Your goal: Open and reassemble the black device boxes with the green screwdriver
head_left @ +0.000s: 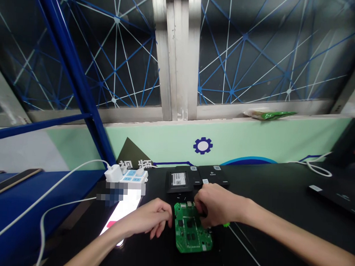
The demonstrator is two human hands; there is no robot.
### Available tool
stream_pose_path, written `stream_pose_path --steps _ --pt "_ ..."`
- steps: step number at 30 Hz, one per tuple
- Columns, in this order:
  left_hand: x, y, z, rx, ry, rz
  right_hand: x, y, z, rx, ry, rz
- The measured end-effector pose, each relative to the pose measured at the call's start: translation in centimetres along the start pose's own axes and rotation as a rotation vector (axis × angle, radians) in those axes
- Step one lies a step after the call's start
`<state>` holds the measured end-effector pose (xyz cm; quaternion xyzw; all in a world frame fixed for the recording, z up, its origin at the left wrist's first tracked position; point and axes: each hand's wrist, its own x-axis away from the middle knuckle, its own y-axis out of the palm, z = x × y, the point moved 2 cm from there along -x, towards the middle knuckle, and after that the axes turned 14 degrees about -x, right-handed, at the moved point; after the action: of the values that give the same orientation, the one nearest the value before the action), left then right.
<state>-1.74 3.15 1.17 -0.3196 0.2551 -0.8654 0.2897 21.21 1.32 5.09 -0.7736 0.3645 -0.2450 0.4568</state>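
One green circuit board is laid on the black table, long axis pointed away, far right corner overlapped by the nearer right hand, whose pinch cannot be told, left edge flanked by the left hand, fingers loosely bent.

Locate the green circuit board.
In the head view, the green circuit board lies low, just right of centre, beside the left hand, partly hidden by the right hand.

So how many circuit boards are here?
1: the green circuit board, right of the lit screen, partly covered by the right hand. A small green bit beside that hand may be another, mostly hidden; I can't tell.
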Motion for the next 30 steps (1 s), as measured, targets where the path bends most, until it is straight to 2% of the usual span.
stream_pose_path --steps 5,9,15,19,25,30 --pt "0.7 -0.1 1.5 -0.169 0.063 0.148 0.7 0.4 0.8 -0.105 -0.055 0.056" --pt "1.1 0.1 2.0 -0.396 0.021 0.296 1.3 1.3 1.7 -0.213 -0.136 0.106" --pt "1.1 0.3 2.6 -0.609 -0.052 0.356 1.9 2.2 3.1 -0.391 -0.212 0.248" --pt "0.9 0.7 2.9 -0.638 -0.105 0.411 2.6 2.5 3.4 -0.450 -0.230 0.381" --pt "0.7 1.6 1.9 -0.641 -0.090 0.507 3.2 2.8 4.2 -0.513 -0.272 0.539" --pt "0.7 1.6 1.7 -0.586 -0.073 0.514 3.6 2.2 4.5 -0.589 -0.235 0.635"
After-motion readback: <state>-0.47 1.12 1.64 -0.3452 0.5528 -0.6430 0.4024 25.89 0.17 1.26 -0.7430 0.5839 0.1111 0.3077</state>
